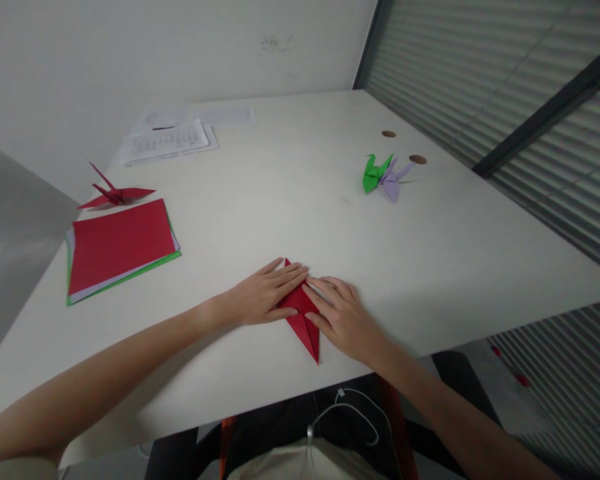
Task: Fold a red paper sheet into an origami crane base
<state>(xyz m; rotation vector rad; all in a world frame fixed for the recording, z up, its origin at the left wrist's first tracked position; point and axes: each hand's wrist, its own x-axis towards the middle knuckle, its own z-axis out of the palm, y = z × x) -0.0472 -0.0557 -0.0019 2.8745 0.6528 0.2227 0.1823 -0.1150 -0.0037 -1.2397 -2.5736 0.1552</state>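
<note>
A folded piece of red origami paper lies on the white table near its front edge, a narrow diamond with one point toward me. My left hand rests on its left side, fingers stretched out across the upper part. From the right, my right hand touches the paper with its fingertips, the fingers extended and slightly bent. A seam runs down the middle of the diamond. The hands cover part of the paper's upper half and its edges.
At the left lies a stack of red, lilac and green paper sheets, with a red paper crane behind it. Printed papers lie farther back. Green and lilac cranes stand at the right, near two round table holes.
</note>
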